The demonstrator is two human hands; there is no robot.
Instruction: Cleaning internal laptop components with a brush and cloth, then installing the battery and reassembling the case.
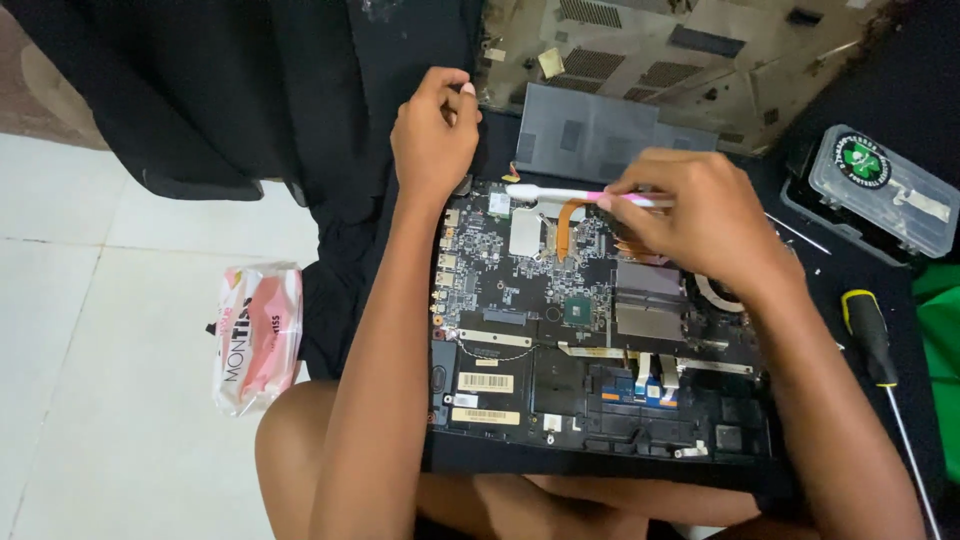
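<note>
An opened laptop (520, 440) rests across my lap with its dark circuit board (530, 290), copper heat pipes and silver shields bare. My right hand (700, 215) pinches a white and pink toothbrush (540, 192) held level, its bristle head over the upper middle of the board. My left hand (433, 135) is curled at the laptop's far left corner, fingers closed against the edge; what it grips is hidden.
The laptop's removed bottom cover (690, 60) lies beyond. A clear plastic parts box (880, 190) sits at right, a yellow-and-black screwdriver (872, 340) beside it. A pink and white tissue pack (255, 335) lies on the tiled floor at left. Black cloth (250, 90) hangs behind.
</note>
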